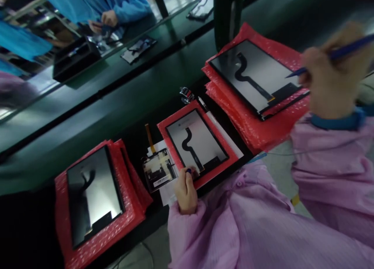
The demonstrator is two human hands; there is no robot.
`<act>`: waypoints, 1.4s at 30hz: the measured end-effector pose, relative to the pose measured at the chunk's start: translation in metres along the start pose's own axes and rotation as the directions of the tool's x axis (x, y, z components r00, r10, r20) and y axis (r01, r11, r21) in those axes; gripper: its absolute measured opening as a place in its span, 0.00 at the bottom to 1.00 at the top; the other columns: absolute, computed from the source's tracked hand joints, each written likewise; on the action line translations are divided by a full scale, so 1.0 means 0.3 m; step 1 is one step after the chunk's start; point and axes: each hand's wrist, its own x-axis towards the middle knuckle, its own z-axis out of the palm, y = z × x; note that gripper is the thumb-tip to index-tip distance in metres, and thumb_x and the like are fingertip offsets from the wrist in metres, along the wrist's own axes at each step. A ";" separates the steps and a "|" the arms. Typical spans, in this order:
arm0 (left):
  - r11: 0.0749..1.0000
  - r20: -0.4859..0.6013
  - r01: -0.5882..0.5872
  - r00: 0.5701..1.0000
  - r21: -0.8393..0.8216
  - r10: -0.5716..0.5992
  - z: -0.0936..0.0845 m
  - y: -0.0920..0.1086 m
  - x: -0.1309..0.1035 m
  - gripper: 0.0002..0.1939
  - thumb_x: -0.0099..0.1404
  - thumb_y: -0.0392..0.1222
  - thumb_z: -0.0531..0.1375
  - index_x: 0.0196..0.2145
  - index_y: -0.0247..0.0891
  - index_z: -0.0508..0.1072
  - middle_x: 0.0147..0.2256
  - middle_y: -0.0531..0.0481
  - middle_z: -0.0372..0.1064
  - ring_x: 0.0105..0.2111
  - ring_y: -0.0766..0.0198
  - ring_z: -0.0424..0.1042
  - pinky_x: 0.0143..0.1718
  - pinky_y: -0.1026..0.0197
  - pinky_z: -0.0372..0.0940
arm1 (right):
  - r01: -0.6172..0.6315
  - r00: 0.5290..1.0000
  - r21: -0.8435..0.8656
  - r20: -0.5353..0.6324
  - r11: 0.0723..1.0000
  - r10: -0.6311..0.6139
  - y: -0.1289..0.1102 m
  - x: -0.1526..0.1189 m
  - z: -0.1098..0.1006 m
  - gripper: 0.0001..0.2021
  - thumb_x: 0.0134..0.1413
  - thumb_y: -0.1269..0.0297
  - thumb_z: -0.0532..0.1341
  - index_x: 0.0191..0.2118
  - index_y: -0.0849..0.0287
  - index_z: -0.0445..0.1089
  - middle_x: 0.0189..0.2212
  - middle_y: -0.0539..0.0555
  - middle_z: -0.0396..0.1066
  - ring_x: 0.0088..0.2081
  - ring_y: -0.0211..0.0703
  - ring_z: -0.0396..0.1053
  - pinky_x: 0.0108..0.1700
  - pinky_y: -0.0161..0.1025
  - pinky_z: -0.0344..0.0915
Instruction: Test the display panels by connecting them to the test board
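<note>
My left hand [187, 193] is closed at the lower edge of the middle display panel [201, 138], with a small dark blue round thing [189, 170] between thumb and finger. That panel lies back side up on a red bubble-wrap sheet [230, 147], its black ribbon cable curving across it. At the right, my right hand [333, 74], blurred, grips a slim blue pointed tool [347, 48], perhaps a pen. Its tip points left over another display panel [254, 76] on top of a stack of red bubble-wrap bags [239, 121]. I cannot tell whether the tip touches.
At the left another panel [96, 195] rests on red bubble wrap [128, 214]. A small circuit assembly [159, 169] with an orange ribbon lies beside the middle panel. A white pen [203, 104] lies behind. Across the bench, a person in blue [128, 7] works.
</note>
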 end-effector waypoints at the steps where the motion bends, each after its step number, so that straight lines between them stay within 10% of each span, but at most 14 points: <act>1: 1.000 -0.004 0.000 1.000 0.008 0.000 0.000 0.001 0.001 0.16 0.73 0.49 0.50 0.36 0.39 0.73 0.30 0.49 0.76 0.30 0.62 0.74 0.34 0.60 0.65 | 0.003 1.000 -0.020 0.022 1.000 -0.003 0.017 0.023 0.018 0.14 0.54 0.74 0.65 0.26 0.55 0.59 0.17 0.41 0.57 0.18 0.29 0.64 0.18 0.31 0.52; 8: 0.998 -0.035 -0.004 0.999 0.063 0.006 -0.001 -0.014 0.002 0.18 0.72 0.53 0.50 0.34 0.39 0.73 0.29 0.50 0.74 0.27 0.62 0.72 0.32 0.59 0.64 | -0.126 0.974 -0.119 0.176 0.985 0.146 0.044 0.033 0.071 0.21 0.43 0.91 0.60 0.17 0.58 0.56 0.10 0.39 0.54 0.14 0.25 0.57 0.19 0.30 0.49; 19: 0.999 -0.039 -0.022 0.999 0.037 0.024 0.001 -0.016 0.000 0.20 0.72 0.54 0.50 0.34 0.38 0.73 0.28 0.50 0.72 0.26 0.64 0.70 0.31 0.61 0.64 | -0.067 0.973 -0.191 0.203 0.979 0.107 0.071 0.032 0.065 0.21 0.39 0.91 0.61 0.16 0.59 0.55 0.13 0.42 0.53 0.20 0.27 0.51 0.25 0.35 0.46; 25: 0.991 -0.229 -0.104 0.966 0.086 0.121 -0.010 0.020 -0.040 0.21 0.73 0.59 0.52 0.41 0.38 0.74 0.29 0.51 0.70 0.27 0.65 0.68 0.32 0.61 0.65 | 0.058 0.998 0.464 -0.034 0.884 -0.048 -0.049 -0.088 0.019 0.13 0.53 0.71 0.64 0.24 0.55 0.59 0.14 0.42 0.57 0.13 0.32 0.51 0.17 0.37 0.44; 28: 0.989 -0.142 -0.134 0.982 -0.070 0.123 -0.010 0.086 -0.064 0.21 0.73 0.60 0.53 0.41 0.39 0.74 0.26 0.53 0.69 0.22 0.67 0.64 0.28 0.62 0.63 | -0.061 0.986 0.611 0.158 0.789 -0.046 -0.152 -0.217 0.023 0.07 0.61 0.62 0.65 0.32 0.57 0.70 0.21 0.48 0.66 0.19 0.34 0.60 0.21 0.36 0.55; 32: 0.970 0.108 -0.077 0.989 -0.232 0.105 0.011 0.159 -0.066 0.24 0.73 0.63 0.52 0.39 0.40 0.75 0.26 0.52 0.68 0.21 0.68 0.62 0.24 0.63 0.59 | -0.551 0.748 0.547 0.659 0.630 0.083 -0.218 -0.376 0.118 0.15 0.67 0.54 0.59 0.33 0.59 0.72 0.27 0.50 0.67 0.25 0.34 0.66 0.24 0.34 0.60; 35: 0.968 0.228 -0.045 0.968 -0.248 0.103 0.022 0.184 -0.054 0.27 0.72 0.65 0.50 0.39 0.40 0.75 0.27 0.50 0.69 0.23 0.66 0.62 0.26 0.62 0.60 | -0.759 0.564 0.390 0.794 0.521 0.226 -0.231 -0.452 0.215 0.16 0.66 0.57 0.58 0.28 0.59 0.65 0.23 0.47 0.63 0.21 0.30 0.61 0.21 0.30 0.54; 42: 0.957 0.250 -0.115 0.951 -0.268 0.184 0.010 0.214 -0.040 0.27 0.73 0.65 0.48 0.41 0.39 0.74 0.26 0.51 0.67 0.25 0.63 0.64 0.29 0.61 0.62 | -0.749 0.443 0.257 0.880 0.611 0.173 -0.247 -0.501 0.312 0.16 0.66 0.58 0.56 0.26 0.58 0.59 0.22 0.46 0.59 0.21 0.30 0.57 0.22 0.31 0.51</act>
